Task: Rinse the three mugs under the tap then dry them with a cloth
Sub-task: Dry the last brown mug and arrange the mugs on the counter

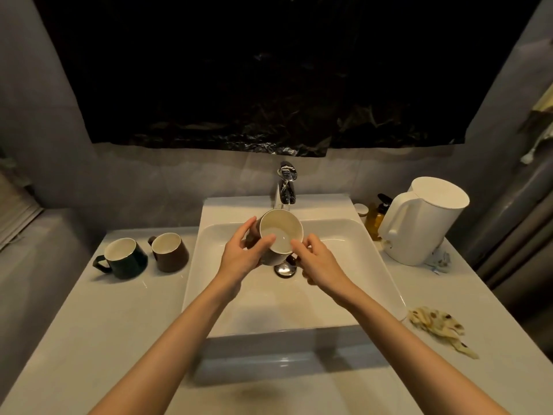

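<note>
Dim bathroom, pale counter, white basin. Left hand wraps mug body, right hand pinches near rim; mug tilted under tap. Dark mug, brown mug left of grip; cloth right. Wet glaze likely slippery, fragile: hold body firmly.

Reaches forward with both bare forearms, converging from the lower corners toward the middle. Cups the tilted mug in the left hand, fingers round the far side, thumb on the near rim. Holds it too with the right hand, fingers curled against the right side, wrist slightly bent.
</note>
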`<state>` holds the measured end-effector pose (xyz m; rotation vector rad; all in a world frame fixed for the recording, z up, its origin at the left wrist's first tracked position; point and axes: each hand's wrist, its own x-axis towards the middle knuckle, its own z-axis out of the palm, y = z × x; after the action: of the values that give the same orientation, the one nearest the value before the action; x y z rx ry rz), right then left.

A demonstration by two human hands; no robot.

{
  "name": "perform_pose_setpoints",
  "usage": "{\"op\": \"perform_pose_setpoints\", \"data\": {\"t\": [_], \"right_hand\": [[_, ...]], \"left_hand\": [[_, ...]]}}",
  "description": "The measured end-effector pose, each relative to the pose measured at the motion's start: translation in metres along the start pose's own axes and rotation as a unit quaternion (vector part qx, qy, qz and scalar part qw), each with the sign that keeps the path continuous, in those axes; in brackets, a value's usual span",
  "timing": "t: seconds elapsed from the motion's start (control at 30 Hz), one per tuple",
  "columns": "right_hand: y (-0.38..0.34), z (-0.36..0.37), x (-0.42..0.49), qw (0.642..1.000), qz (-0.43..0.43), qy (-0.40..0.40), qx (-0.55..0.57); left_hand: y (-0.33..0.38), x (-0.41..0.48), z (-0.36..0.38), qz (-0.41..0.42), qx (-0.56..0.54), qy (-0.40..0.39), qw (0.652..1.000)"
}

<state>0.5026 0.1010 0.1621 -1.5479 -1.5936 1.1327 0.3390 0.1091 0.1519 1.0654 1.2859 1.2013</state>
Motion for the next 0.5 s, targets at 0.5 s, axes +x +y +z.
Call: {"op": "perform_pose_setpoints", "data": {"t": [0.5], "right_hand": [[-0.011,-0.019,-0.016,0.944,-0.066,0.041,-0.319]], "left_hand": [[0.02,-0.001,-0.002,-0.016,0.15,-0.154,0.976]]}}
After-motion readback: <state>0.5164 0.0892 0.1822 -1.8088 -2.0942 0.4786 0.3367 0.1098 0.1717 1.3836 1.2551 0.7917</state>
